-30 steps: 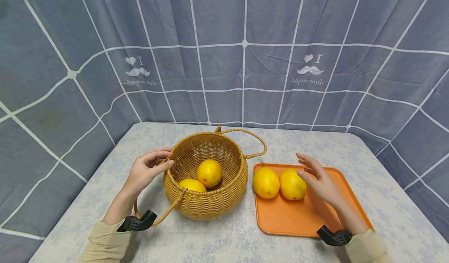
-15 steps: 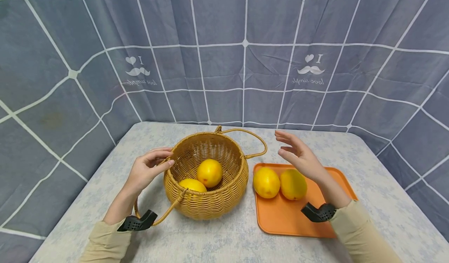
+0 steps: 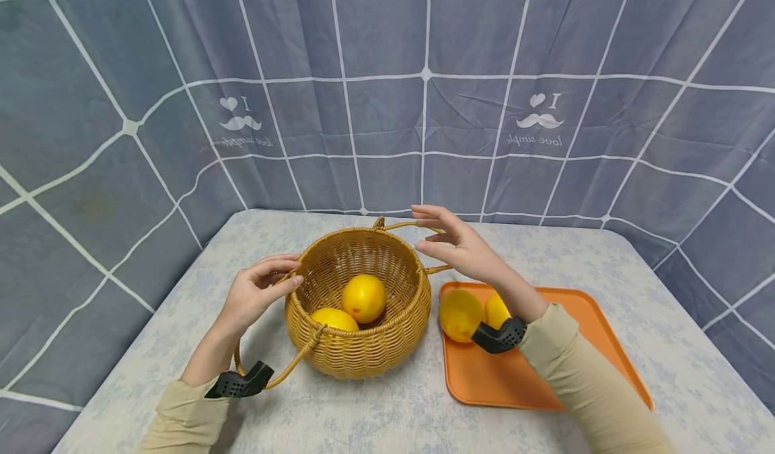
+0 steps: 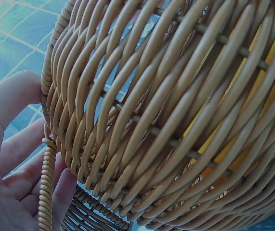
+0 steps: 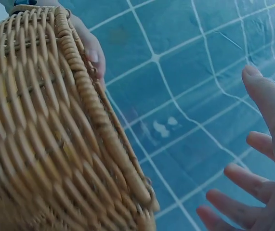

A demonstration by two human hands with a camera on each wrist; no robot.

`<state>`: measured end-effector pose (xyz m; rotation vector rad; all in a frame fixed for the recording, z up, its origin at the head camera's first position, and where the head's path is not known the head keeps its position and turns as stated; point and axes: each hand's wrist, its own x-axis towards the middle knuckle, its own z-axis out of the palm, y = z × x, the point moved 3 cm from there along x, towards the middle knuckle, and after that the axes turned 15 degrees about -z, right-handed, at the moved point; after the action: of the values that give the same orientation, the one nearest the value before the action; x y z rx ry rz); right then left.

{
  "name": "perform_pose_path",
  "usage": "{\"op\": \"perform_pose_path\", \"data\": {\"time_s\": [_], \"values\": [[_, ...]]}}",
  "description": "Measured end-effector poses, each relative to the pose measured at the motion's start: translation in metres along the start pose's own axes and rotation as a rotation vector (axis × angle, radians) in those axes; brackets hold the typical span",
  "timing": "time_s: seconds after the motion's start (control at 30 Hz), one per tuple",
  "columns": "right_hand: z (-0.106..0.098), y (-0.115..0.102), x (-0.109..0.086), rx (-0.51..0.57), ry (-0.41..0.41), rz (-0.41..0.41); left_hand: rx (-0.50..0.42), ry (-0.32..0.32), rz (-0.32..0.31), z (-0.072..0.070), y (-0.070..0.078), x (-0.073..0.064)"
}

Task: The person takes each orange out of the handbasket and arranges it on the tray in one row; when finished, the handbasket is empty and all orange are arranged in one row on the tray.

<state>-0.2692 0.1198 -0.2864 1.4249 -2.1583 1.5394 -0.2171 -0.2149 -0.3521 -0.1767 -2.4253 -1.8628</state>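
Note:
A round wicker basket point(image 3: 363, 358) stands left of centre on the table, with two lemons inside, a whole lemon point(image 3: 364, 298) and a partly hidden lemon point(image 3: 334, 319). My left hand point(image 3: 248, 296) holds the basket's left rim between thumb and fingers; the left wrist view shows it close against the weave point(image 4: 151, 115). Over the right-hand basket handle point(image 3: 437, 270) hovers my right hand point(image 3: 460, 245), fingers spread and holding nothing. In the right wrist view, the fingers point(image 5: 245, 185) are apart from the basket.
An orange tray point(image 3: 581, 319) lies right of the basket. On it sit a lemon point(image 3: 459, 316) and another lemon point(image 3: 496, 309), partly covered by my right wrist. Grey-blue curtains point(image 3: 381, 118) with white lines enclose the pale patterned tabletop point(image 3: 339, 417).
My right hand has moved left and away from me, from beside the lemons on the tray to above the basket's right handle. My left hand and the basket stay in place.

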Motion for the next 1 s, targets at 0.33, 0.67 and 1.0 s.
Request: {"op": "perform_pose_path", "data": {"time_s": [0.33, 0.67, 1.0], "values": [[0.035, 0.004, 0.039, 0.067, -0.138, 0.060, 0.007, 0.000, 0.014, 0.001, -0.001, 0.002], [0.062, 0.016, 0.059, 0.124, -0.250, 0.137, 0.011, 0.002, 0.005, 0.000, -0.002, 0.002], [0.082, 0.033, 0.065, 0.056, -0.348, 0.145, 0.005, -0.004, 0.009, -0.001, -0.001, 0.002]]}}
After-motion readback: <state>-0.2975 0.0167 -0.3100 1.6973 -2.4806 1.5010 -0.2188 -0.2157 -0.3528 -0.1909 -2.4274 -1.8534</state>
